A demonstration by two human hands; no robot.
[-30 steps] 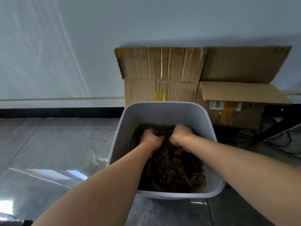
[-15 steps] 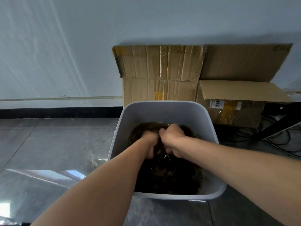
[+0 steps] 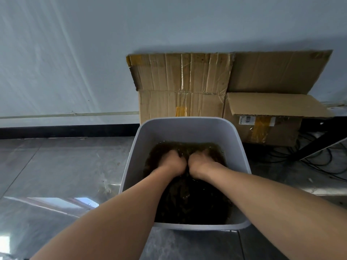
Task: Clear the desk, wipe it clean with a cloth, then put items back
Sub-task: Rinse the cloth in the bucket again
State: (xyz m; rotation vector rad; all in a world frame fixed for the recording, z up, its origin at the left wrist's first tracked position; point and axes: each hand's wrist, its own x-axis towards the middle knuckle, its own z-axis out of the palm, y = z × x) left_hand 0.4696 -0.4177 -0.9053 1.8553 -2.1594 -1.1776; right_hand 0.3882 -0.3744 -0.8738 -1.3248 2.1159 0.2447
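A white plastic tub (image 3: 187, 128) stands on the floor, holding dark water and a dark brown cloth (image 3: 189, 199). Both my hands are down in the water at the tub's far half. My left hand (image 3: 173, 162) and my right hand (image 3: 200, 162) are fists side by side, nearly touching, each gripping a bunch of the cloth. My fingertips are hidden under the water and the fabric.
Flattened and open cardboard boxes (image 3: 187, 85) lean on the white wall right behind the tub. Black cables (image 3: 323, 160) and a dark table leg lie on the floor at the right. Glossy grey floor tiles (image 3: 65, 166) spread to the left.
My hands were pressed together over the cloth half a second ago; now they sit side by side and lower in the water. The view has shifted slightly.
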